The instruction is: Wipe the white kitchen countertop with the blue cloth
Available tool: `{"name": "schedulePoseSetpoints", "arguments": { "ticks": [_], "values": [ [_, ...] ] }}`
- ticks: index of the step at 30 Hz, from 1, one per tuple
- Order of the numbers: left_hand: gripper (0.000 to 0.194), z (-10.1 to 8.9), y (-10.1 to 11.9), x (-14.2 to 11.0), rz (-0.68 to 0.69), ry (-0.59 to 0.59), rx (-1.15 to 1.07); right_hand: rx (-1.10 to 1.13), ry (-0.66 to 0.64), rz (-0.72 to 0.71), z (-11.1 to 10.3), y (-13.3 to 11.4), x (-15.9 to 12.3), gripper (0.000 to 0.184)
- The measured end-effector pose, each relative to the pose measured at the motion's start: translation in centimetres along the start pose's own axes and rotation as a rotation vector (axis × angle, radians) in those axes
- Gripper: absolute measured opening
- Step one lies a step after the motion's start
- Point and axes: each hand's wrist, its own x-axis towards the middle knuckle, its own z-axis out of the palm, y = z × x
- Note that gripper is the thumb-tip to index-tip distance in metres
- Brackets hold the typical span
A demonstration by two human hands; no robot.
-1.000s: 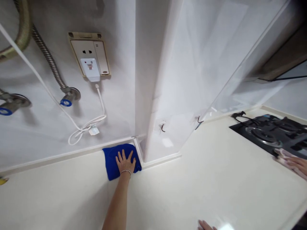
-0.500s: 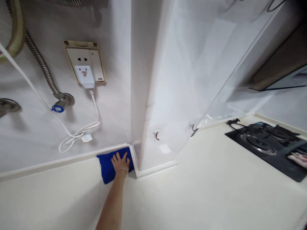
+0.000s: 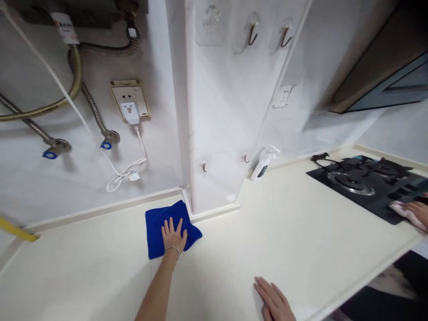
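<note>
Currently, the left hand (image 3: pixel 174 237) is lying palm-down on a bright blue fabric cloth (image 3: pixel 158 227), its fingers spread and extended, covering the cloth rather than gripping it. The cloth is lying on the smooth cream countertop (image 3: pixel 301 236), just beside the foot of the white, square-edged wall pillar (image 3: pixel 220 111), with one pointed end sticking out to the right. The right hand (image 3: pixel 276 301) is resting on the bare countertop, well apart from the cloth, fingers nearly straight and close together, apparently holding nothing. A co-worker's hand (image 3: pixel 417 211) is holding a pale pink cloth (image 3: pixel 406 213) at the black gas hob (image 3: pixel 354 178).

Progress (judged): wiping is seemingly under way at this corner, not finished. How much countertop is done or remaining, the view is not showing.
</note>
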Motion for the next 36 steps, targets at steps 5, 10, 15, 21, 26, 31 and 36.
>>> {"name": "schedulePoseSetpoints", "arguments": {
  "ticks": [5, 10, 15, 21, 26, 31, 36],
  "values": [
    [0.060, 0.9, 1.6, -8.4, 0.044, 0.040, 0.012, -0.006, 0.025, -0.002, 0.3, -0.6, -0.1, 0.063],
    [0.068, 3.0, 3.7, -16.3, 0.179, 0.090, -0.047, 0.052, 0.049, 0.028, 0.3, -0.9, 0.0, 0.058],
    [0.073, 3.0, 4.6, -21.3, 0.356, 0.006, -0.146, 0.106, 0.063, 0.057, 0.1, -1.0, 0.2, 0.054],
    [0.073, -0.2, 1.1, -23.2, 0.328, -0.077, -0.296, 0.157, 0.105, 0.096, 0.0, -1.1, 0.1, 0.051],
    [0.045, -3.5, -2.2, -20.8, 0.141, -0.206, -0.512, 0.176, 0.095, 0.105, -0.1, -1.2, 0.0, 0.052],
    [0.039, -4.9, -1.1, -16.1, -0.228, -0.211, -0.424, 0.189, 0.133, 0.090, 0.1, -1.1, -0.1, 0.050],
    [0.039, -4.6, 0.5, -14.1, -0.371, -0.130, -0.277, 0.182, 0.155, 0.070, 0.1, -1.0, -0.2, 0.049]
  ]
}}
